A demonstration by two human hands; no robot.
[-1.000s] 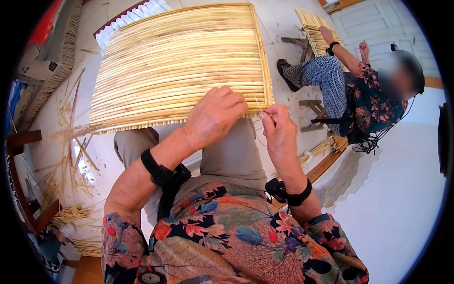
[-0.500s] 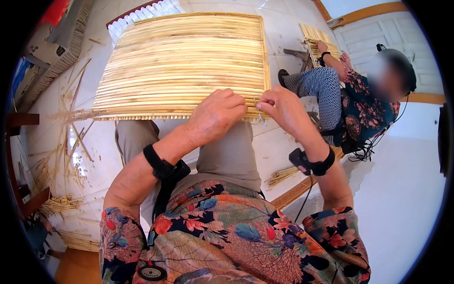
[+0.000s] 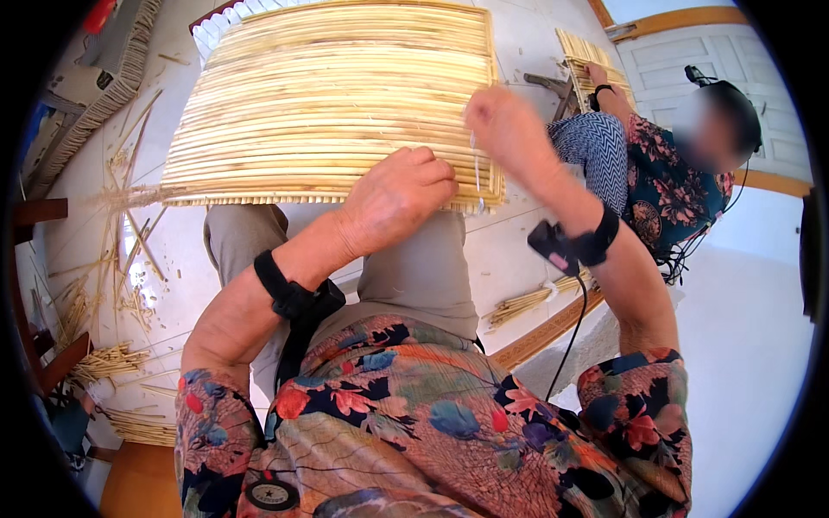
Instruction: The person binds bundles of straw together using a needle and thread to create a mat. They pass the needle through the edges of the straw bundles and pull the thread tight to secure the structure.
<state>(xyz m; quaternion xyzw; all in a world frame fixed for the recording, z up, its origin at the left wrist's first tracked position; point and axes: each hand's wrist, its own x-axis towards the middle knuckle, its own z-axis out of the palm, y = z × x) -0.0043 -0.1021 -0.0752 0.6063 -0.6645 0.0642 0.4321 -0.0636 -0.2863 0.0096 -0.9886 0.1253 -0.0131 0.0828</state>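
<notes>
A wide mat of straw-coloured reed stalks (image 3: 345, 95) lies over my knees, its near edge towards me. At the mat's near right part, my left hand (image 3: 401, 190) has its fingers curled down and closed on the stalks; the fingertips are hidden. My right hand (image 3: 509, 129), smeared by motion, is raised over the mat's right edge with its fingers pinched together. From it a thin white thread (image 3: 477, 173) runs down to the mat's near right corner. Both wrists wear black straps.
To the right, another person (image 3: 665, 173) sits with a smaller reed mat (image 3: 587, 52). Loose stalks (image 3: 138, 250) litter the floor at left, and a bundle of stalks (image 3: 527, 304) lies right of my legs. A white frilled cloth (image 3: 211, 30) shows behind the mat.
My right hand has risen away from the mat's near right corner, drawing the thread up taut. My left hand stays at the near edge. The mat appears slightly higher in view.
</notes>
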